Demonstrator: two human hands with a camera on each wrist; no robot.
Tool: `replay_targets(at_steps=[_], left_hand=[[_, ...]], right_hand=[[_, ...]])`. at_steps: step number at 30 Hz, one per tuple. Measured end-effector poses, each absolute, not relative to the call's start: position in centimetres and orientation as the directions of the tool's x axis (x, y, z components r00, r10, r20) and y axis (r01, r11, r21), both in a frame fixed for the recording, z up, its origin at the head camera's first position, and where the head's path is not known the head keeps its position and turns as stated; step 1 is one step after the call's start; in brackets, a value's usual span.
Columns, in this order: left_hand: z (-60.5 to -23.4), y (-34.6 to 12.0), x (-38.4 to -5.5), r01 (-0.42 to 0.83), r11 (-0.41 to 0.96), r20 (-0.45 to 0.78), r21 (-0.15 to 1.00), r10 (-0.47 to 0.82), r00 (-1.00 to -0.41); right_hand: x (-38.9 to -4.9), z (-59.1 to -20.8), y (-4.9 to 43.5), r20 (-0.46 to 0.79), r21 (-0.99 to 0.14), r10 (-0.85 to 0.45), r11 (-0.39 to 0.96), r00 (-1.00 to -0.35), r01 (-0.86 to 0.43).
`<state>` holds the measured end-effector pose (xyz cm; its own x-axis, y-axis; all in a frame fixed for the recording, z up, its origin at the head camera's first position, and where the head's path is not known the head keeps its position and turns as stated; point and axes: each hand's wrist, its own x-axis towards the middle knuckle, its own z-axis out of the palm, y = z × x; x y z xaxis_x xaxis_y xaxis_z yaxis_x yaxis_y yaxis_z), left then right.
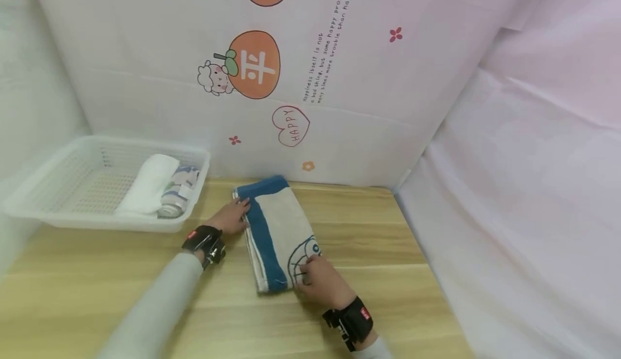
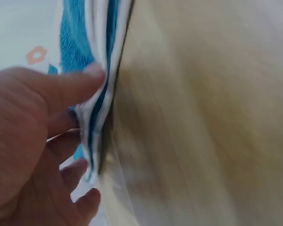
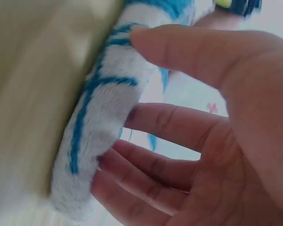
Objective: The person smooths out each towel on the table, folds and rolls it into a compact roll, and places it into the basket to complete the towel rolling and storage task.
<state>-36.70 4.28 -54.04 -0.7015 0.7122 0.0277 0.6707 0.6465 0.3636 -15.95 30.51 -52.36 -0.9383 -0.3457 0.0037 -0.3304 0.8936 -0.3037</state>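
Folded blue-and-white terry towel (image 1: pixel 278 232) pinched at 11 o'clock edge by left hand (image 1: pixel 232 216); 5 o'clock end touched by right hand (image 1: pixel 322 282), fingers relaxed, spread. Folding judged nearly done; white plastic basket (image 1: pixel 43 197) at 10 o'clock holds rolled towels (image 1: pixel 160 185).

basket (image 1: pixel 29 208) left, bare tabletop (image 1: pixel 368 229) right
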Motion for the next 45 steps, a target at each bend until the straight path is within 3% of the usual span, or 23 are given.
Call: replay_targets(at_steps=[7, 10, 15, 22, 24, 26, 31, 34, 40, 45], left_hand=[[-54.2, 3.9, -37.2, 0.649, 0.669, 0.232, 0.363, 0.609, -0.758], [-53.0, 3.7, -34.7, 0.635, 0.643, 0.286, 0.428, 0.570, -0.770], [-49.7, 4.6, -28.4, 0.570, 0.607, 0.204, 0.553, 0.565, -0.800], [-47.6, 6.8, -24.1, 0.588, 0.572, 0.171, 0.572, 0.618, -0.767], [-47.7, 6.9, -23.7, 0.597, 0.553, 0.161, 0.581, 0.641, -0.751], [-48.1, 6.8, -23.5, 0.600, 0.537, 0.140, 0.593, 0.665, -0.734], [-49.1, 6.1, -23.5, 0.578, 0.486, 0.073, 0.655, 0.721, -0.689], [-49.8, 5.8, -23.7, 0.568, 0.475, 0.056, 0.672, 0.732, -0.679], [-51.3, 6.1, -24.6, 0.550, 0.561, 0.064, 0.618, 0.662, -0.747], [-52.3, 6.3, -25.7, 0.525, 0.589, 0.063, 0.615, 0.626, -0.777]], right_hand=[[-16.2, -51.6, 26.3, -0.007, -0.237, -0.406, 0.889, -0.914, -0.393], [-16.4, -51.6, 25.7, -0.009, -0.284, -0.419, 0.872, -0.908, -0.400], [-16.3, -51.6, 25.5, 0.016, -0.333, -0.407, 0.859, -0.913, -0.388], [-17.1, -52.7, 24.0, 0.147, 0.003, -0.438, 0.897, -0.887, -0.442], [-17.6, -53.0, 23.8, 0.169, 0.033, -0.443, 0.895, -0.880, -0.444], [-18.4, -53.3, 23.7, 0.155, -0.007, -0.442, 0.894, -0.884, -0.448], [-20.4, -53.2, 24.4, -0.011, -0.324, -0.401, 0.868, -0.916, -0.376], [-21.0, -53.2, 25.0, -0.093, -0.426, -0.385, 0.849, -0.918, -0.312], [-21.6, -52.9, 25.8, -0.077, -0.480, -0.400, 0.818, -0.913, -0.318], [-20.5, -50.4, 25.3, 0.110, -0.320, -0.395, 0.855, -0.912, -0.408]])
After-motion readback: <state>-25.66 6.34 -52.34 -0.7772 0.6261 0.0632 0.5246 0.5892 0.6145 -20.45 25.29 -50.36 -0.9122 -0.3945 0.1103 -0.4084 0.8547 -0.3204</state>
